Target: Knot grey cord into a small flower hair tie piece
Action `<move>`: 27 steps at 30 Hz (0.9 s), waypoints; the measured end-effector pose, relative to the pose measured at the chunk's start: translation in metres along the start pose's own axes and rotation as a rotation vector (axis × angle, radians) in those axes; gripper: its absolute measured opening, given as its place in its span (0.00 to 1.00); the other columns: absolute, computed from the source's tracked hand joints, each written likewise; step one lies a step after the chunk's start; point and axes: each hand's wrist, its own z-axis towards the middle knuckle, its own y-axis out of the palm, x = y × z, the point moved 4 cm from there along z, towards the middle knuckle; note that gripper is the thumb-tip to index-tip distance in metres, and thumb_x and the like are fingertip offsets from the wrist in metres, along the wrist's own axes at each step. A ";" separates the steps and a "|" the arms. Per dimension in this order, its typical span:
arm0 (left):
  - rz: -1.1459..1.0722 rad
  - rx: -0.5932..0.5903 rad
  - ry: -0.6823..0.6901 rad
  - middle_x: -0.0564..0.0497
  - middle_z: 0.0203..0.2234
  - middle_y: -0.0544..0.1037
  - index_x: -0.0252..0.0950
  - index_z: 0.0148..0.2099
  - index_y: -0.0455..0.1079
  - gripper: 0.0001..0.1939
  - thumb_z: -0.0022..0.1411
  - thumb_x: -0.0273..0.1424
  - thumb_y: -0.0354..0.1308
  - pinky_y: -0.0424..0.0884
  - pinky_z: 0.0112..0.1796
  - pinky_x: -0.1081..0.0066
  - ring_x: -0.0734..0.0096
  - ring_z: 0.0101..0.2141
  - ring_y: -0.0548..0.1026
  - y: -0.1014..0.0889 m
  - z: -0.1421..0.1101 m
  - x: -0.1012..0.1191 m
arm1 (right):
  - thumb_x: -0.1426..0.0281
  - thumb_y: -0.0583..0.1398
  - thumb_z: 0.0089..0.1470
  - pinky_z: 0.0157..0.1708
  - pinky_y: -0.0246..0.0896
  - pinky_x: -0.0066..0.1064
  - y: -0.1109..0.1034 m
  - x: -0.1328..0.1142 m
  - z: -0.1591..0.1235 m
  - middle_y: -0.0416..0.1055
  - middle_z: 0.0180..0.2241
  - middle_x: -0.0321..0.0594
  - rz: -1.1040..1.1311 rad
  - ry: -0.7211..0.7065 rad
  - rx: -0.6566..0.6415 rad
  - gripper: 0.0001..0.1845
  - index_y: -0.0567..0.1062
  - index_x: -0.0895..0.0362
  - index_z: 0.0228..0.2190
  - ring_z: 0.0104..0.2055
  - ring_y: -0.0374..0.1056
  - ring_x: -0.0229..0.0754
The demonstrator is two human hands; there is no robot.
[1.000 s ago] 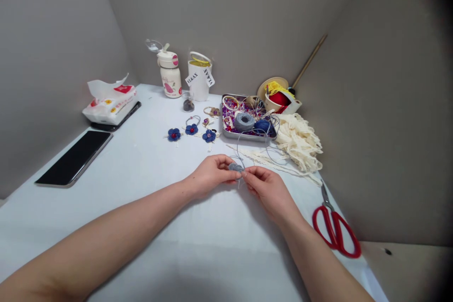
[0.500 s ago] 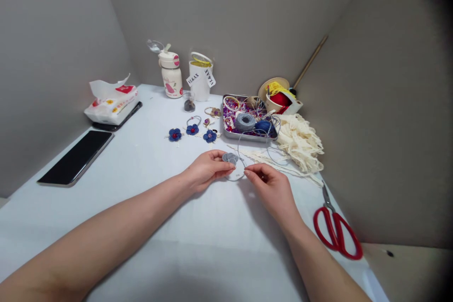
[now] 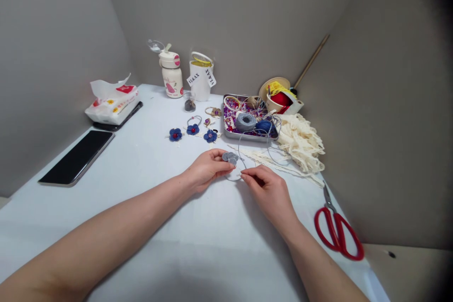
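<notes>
My left hand [image 3: 209, 170] is closed around the edge of a grey crocheted flower [image 3: 230, 157], which shows several rounded petals beyond the thumb. My right hand [image 3: 267, 188] is closed in a pinch just right of the flower, at a thin grey yarn [image 3: 234, 180] that curves in a loop below it. A small pale end shows at the right fingertips, too small to make out. More of the yarn runs back from the flower toward a grey yarn ball [image 3: 245, 122] in a metal tray [image 3: 249, 136].
Scissors with red handles [image 3: 339, 233] lie at the right edge, near cream lace [image 3: 300, 144]. Blue flowers [image 3: 210, 136] sit beyond my hands. A phone [image 3: 78, 158] and tissue pack [image 3: 112, 106] are left; a bottle [image 3: 172, 78] and white canister [image 3: 200, 82] stand behind.
My hands have moved apart from the flower's edge. The left hand has tilted the flower up and away, so its petals show. My right hand drew right with the yarn, then came slightly back left.
</notes>
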 end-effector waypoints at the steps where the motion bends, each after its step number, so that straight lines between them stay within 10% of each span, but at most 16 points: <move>1: 0.000 -0.003 0.000 0.50 0.31 0.76 0.31 0.37 0.68 0.16 0.46 0.20 0.68 0.71 0.40 0.73 0.79 0.30 0.75 0.000 0.000 0.000 | 0.66 0.58 0.55 0.34 0.60 0.33 0.000 0.000 0.000 0.73 0.31 0.40 -0.001 -0.001 -0.001 0.08 0.78 0.54 0.31 0.32 0.67 0.42; 27: 0.006 -0.078 -0.049 0.50 0.29 0.74 0.29 0.36 0.70 0.11 0.49 0.21 0.67 0.70 0.37 0.75 0.80 0.29 0.73 0.004 -0.002 -0.003 | 0.68 0.58 0.57 0.29 0.59 0.31 -0.004 -0.008 -0.004 0.68 0.28 0.39 -0.146 -0.126 0.094 0.09 0.78 0.53 0.32 0.29 0.65 0.39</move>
